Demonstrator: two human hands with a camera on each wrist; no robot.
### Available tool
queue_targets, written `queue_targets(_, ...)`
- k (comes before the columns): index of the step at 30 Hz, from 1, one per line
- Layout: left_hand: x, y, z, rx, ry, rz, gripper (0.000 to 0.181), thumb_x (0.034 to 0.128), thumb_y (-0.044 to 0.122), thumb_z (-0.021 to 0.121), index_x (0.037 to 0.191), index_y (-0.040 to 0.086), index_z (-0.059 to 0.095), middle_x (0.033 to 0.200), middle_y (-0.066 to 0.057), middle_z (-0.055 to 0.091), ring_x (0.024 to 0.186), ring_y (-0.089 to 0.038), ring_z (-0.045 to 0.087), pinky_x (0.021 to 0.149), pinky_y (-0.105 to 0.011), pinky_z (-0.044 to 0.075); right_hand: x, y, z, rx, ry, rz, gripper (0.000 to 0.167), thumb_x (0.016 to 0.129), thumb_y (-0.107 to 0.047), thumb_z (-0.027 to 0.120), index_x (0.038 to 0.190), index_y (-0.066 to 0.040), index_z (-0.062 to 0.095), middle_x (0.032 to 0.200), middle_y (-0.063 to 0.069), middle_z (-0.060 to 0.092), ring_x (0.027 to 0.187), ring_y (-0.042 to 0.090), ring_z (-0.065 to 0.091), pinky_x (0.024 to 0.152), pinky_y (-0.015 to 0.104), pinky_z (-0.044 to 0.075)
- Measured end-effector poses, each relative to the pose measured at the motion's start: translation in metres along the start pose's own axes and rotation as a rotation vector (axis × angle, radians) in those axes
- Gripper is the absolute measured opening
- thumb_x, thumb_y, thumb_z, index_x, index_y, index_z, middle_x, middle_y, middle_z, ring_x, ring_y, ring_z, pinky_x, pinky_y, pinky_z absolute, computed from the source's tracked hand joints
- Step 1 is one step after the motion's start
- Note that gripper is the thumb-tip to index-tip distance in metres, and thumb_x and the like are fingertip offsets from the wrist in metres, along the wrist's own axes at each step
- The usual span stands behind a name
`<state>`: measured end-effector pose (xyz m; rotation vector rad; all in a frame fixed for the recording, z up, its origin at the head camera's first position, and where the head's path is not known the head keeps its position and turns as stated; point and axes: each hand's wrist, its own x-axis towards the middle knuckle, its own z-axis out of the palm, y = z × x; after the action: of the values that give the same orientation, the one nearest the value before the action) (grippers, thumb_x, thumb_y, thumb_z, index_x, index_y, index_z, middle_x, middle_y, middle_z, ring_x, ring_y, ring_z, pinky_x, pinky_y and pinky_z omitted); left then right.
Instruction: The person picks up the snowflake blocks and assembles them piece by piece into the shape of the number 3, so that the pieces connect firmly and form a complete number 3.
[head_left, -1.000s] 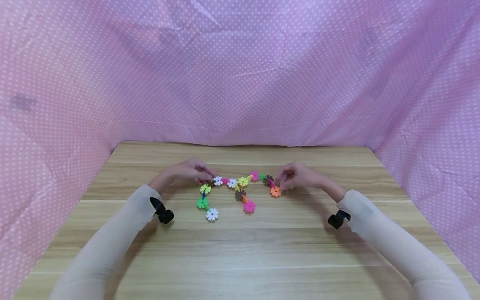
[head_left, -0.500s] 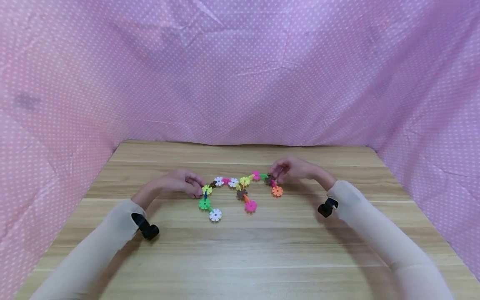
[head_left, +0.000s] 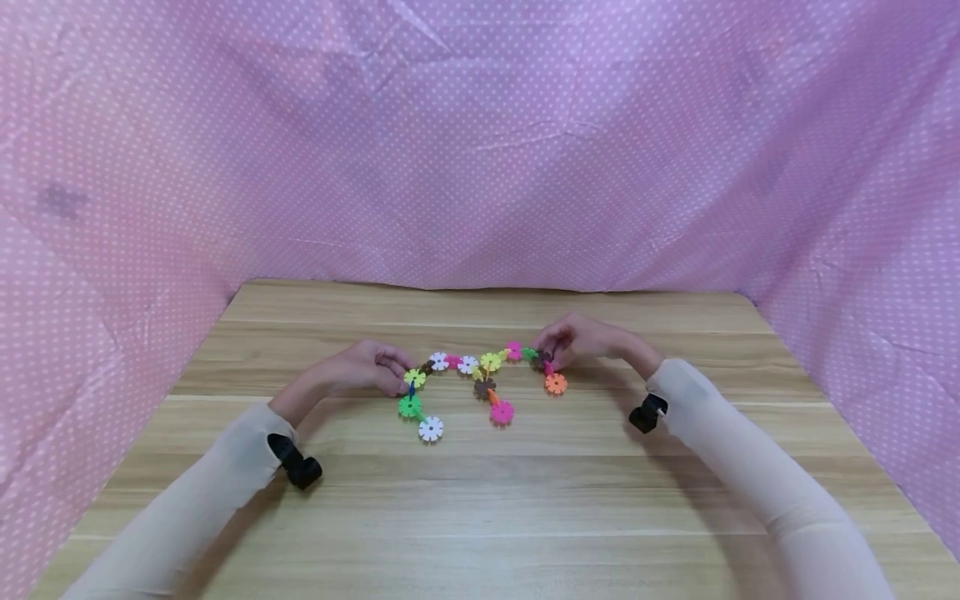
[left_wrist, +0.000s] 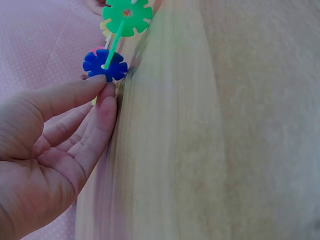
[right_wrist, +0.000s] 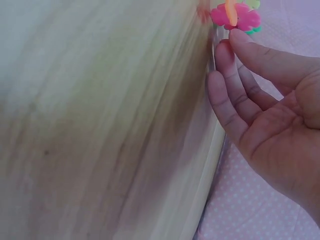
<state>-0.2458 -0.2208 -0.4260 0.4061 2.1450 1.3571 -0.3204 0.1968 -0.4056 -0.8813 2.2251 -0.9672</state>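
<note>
A chain of interlocked flower-shaped plastic discs lies across the table in the head view, with three strands pointing toward me. At its left corner my left hand (head_left: 367, 367) pinches the yellow disc (head_left: 415, 378) between thumb and fingers. The blue disc (left_wrist: 105, 65) and green disc (left_wrist: 127, 13) rise just past those fingertips in the left wrist view. A white disc (head_left: 431, 429) ends that strand. My right hand (head_left: 581, 338) pinches the brown disc (head_left: 542, 359) at the right corner, partly hidden by fingers. Below it hangs an orange disc (head_left: 556, 383); a pink disc (head_left: 502, 412) ends the middle strand.
The wooden table (head_left: 480, 508) stretches in front of the chain toward me. A pink dotted cloth (head_left: 480, 167) hangs behind and along both sides. Black wrist cameras jut from both sleeves.
My left hand has shifted left and nearer to me, onto the yellow corner disc. The right hand has moved from beside the orange disc up to the brown one. The chain has barely moved.
</note>
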Motion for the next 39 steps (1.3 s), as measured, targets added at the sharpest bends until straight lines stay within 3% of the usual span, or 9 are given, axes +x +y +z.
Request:
queue_targets(11,0.018,-0.001,-0.001,-0.057,0.034,0.003,0.046,0.0936,-0.002,0.063,0.139,-0.006,0.056,0.109,-0.012,0.068,0.094,-0.015,0.068,0.086,-0.029,0.061,-0.02,-0.002,0.009,0.008,0.002,0.013,0.035,0.085,0.003,0.077,0.119,0.004,0.069,0.098,0.017,0.069,0.089,0.02,0.062,0.075,0.023,0.056)
queue_targets(20,0.039,0.004,-0.01,0.034,-0.005,0.048,0.041,0.0986,0.0,0.059,0.139,-0.006,0.056,0.109,-0.012,0.069,0.095,-0.013,0.066,0.086,-0.031,0.061,-0.036,-0.004,0.017,-0.003,0.019,0.004,0.035,0.086,0.002,0.077,0.119,0.004,0.067,0.099,0.017,0.069,0.09,0.018,0.062,0.075,0.022,0.055)
queue_targets(27,0.05,0.009,-0.013,0.084,-0.028,0.043,0.038,0.1024,0.003,0.055,0.14,-0.004,0.056,0.109,-0.01,0.068,0.097,-0.014,0.064,0.088,-0.033,0.06,-0.044,-0.006,0.024,0.029,0.023,-0.011,0.034,0.083,0.003,0.079,0.114,0.007,0.067,0.091,0.019,0.07,0.081,0.012,0.064,0.071,0.021,0.056)
queue_targets(33,0.062,0.012,-0.015,0.097,-0.014,0.014,0.036,0.1013,0.004,0.057,0.137,-0.001,0.06,0.106,-0.006,0.069,0.095,-0.015,0.065,0.084,-0.031,0.059,-0.051,-0.008,0.031,0.029,0.035,0.002,0.032,0.083,0.001,0.08,0.112,0.005,0.068,0.088,0.016,0.069,0.079,0.013,0.062,0.069,0.02,0.055)
queue_targets(39,0.072,0.015,-0.017,0.163,-0.014,0.049,0.034,0.1012,0.006,0.058,0.135,0.0,0.063,0.103,-0.005,0.069,0.091,-0.015,0.064,0.08,-0.029,0.059,-0.056,-0.009,0.037,0.038,0.047,0.009,0.03,0.083,0.0,0.081,0.11,0.004,0.069,0.085,0.014,0.068,0.074,0.011,0.06,0.065,0.018,0.053)
